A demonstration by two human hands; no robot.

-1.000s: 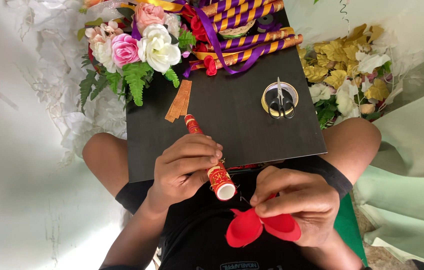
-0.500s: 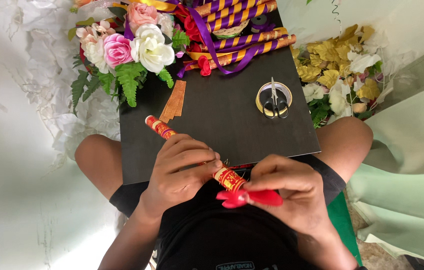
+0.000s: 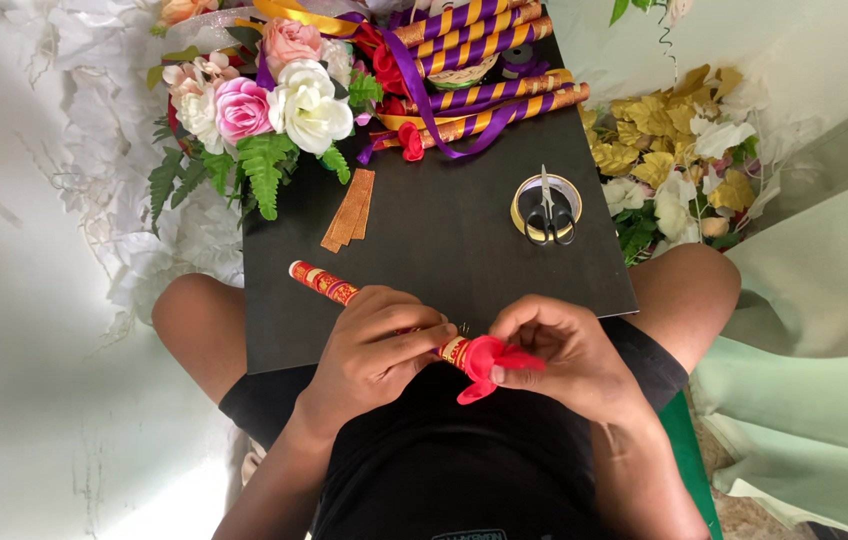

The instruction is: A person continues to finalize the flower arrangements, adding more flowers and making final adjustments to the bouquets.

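Since half a second ago the red and gold patterned stick [image 3: 322,283] has swung a little, its free end now pointing toward 10 o'clock across the black board [image 3: 444,240], and the red petal piece [image 3: 489,362] has closed up tighter round the near end. I note my left hand [image 3: 379,350] clenched around the stick's middle, fingers wrapped over it; my right hand [image 3: 569,355] pinches the red petal against the stick's tip, thumb and forefinger pressed on it. Both sit at 6 o'clock of the board, over my lap. Judged progress: the petal is partly wrapped on the tip, one lobe hanging loose below, so fixing looks unfinished. At 1 o'clock the scissors [image 3: 549,212] lie on a tape roll [image 3: 522,190], untouched. Brown paper strips [image 3: 349,210] lie at 11 o'clock. Purple and gold striped sticks [image 3: 474,50] and an artificial flower bunch [image 3: 274,100] line the far edge at 12 o'clock.
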